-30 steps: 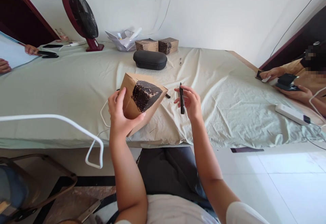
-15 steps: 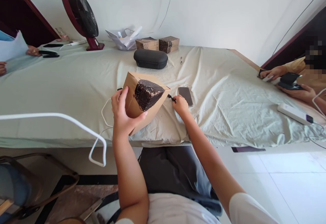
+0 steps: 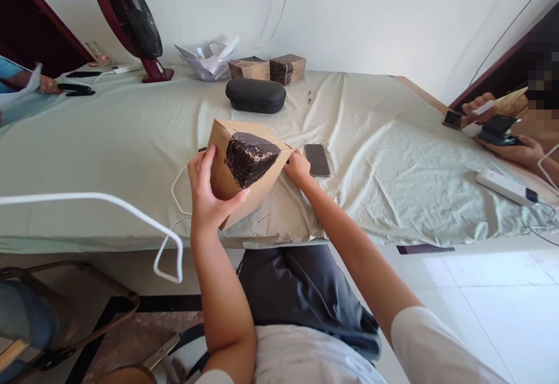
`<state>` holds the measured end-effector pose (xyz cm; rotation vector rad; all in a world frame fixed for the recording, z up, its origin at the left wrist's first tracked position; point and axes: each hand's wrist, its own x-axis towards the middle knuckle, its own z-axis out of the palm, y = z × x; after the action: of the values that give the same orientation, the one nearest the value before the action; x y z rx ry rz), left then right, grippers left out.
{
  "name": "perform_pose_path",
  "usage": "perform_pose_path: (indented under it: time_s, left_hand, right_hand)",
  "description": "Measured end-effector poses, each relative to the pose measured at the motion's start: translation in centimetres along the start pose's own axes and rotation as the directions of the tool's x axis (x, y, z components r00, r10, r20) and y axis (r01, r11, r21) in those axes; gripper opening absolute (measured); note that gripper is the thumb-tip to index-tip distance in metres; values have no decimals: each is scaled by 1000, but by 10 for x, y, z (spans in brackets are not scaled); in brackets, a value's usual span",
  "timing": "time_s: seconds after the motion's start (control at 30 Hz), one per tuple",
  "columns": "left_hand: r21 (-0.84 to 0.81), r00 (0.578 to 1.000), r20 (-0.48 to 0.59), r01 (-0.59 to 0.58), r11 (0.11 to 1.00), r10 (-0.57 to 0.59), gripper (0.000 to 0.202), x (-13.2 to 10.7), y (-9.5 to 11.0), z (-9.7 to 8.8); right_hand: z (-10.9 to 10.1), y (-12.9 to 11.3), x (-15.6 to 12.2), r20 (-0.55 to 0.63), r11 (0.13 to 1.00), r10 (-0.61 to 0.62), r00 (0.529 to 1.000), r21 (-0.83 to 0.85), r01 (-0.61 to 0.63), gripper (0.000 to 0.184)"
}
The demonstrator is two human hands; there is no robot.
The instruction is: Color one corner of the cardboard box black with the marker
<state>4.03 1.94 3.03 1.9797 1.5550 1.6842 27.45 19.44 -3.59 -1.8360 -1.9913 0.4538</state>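
My left hand (image 3: 205,197) is closed round the lower left side of a tilted brown cardboard box (image 3: 220,165), thumb on its front face. One corner of the box (image 3: 250,157) is covered in black scribble and points toward me. My right hand (image 3: 297,166) rests on the cloth at the box's right edge, fingers pinched on a black marker (image 3: 287,161) that barely shows. A dark phone (image 3: 317,159) lies flat on the cloth just right of that hand.
A pale cloth covers the table (image 3: 109,139). Behind the box are a black oval case (image 3: 255,94), two small cardboard boxes (image 3: 266,69) and a red fan (image 3: 126,17). Other people's hands work at the far left (image 3: 48,85) and right (image 3: 515,151). A white power strip (image 3: 504,186) lies right.
My right hand laid the phone down on the cloth, then moved left to the box's right edge and pinched the marker lying there. My left hand kept hold of the box.
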Motion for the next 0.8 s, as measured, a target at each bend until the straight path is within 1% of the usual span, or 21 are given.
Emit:
perform_pose_path:
  time_s: [0.13, 0.3, 0.4, 0.53, 0.63, 0.7, 0.73, 0.77, 0.8]
  left_hand:
    - [-6, 1000, -9, 7, 1000, -7, 108, 0, 0, 0]
    - [-7, 1000, -4, -19, 1000, 19, 107, -1, -5, 1]
    - [-20, 999, -13, -31, 999, 31, 107, 0, -8, 2]
    - [-21, 999, -16, -41, 999, 41, 105, 0, -10, 4]
    - [-23, 999, -22, -40, 999, 40, 107, 1, -12, 5]
    - [-20, 999, -19, -41, 999, 41, 108, 1, -14, 6]
    - [-18, 999, -16, -41, 999, 40, 109, 1, -15, 6]
    - [-20, 999, -14, -40, 999, 40, 108, 1, -16, 7]
    - [-25, 999, -13, -38, 999, 38, 108, 1, -17, 7]
  right_hand:
    - [7, -5, 6, -35, 998, 22, 999, 59, -20, 32]
    - [13, 1, 4, -130, 983, 49, 990, 185, -24, 28]
    - [15, 9, 0, -228, 958, 32, 973, 284, 35, 28]
    - [18, 19, -2, -360, 905, 23, 932, 403, 134, 32]
    - [21, 24, -1, -440, 855, 31, 898, 477, 204, 40]
    - [23, 25, -1, -490, 804, 28, 871, 529, 272, 44]
    - [23, 25, -1, -501, 778, 28, 865, 555, 295, 45]
    - [23, 24, -2, -487, 763, 29, 873, 575, 295, 44]
    - [23, 23, -3, -454, 761, 30, 891, 588, 274, 43]
